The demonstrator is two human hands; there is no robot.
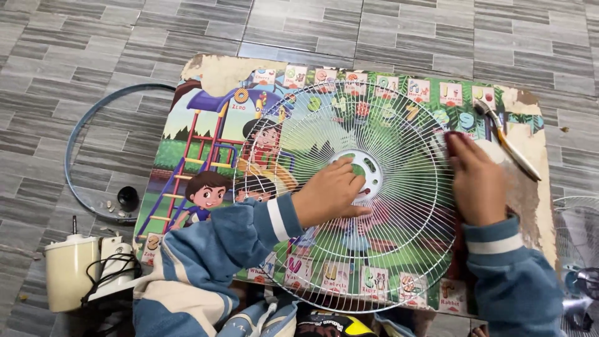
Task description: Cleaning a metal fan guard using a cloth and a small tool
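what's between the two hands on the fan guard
Only bare white wire spokes of the fan guard span between the left hand at the hub and the right hand near the rim, per the head view.

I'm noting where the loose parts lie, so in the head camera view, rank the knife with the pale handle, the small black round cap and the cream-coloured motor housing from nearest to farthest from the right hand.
1. Knife with the pale handle: beside the right hand, on the board's right edge.
2. Small black round cap: on the floor, far left, inside the grey ring.
3. Cream-coloured motor housing: lower left corner, farthest.

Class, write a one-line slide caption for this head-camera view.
Left hand steadies a white wire fan guard on a cartoon-printed board while right hand rubs its rim.
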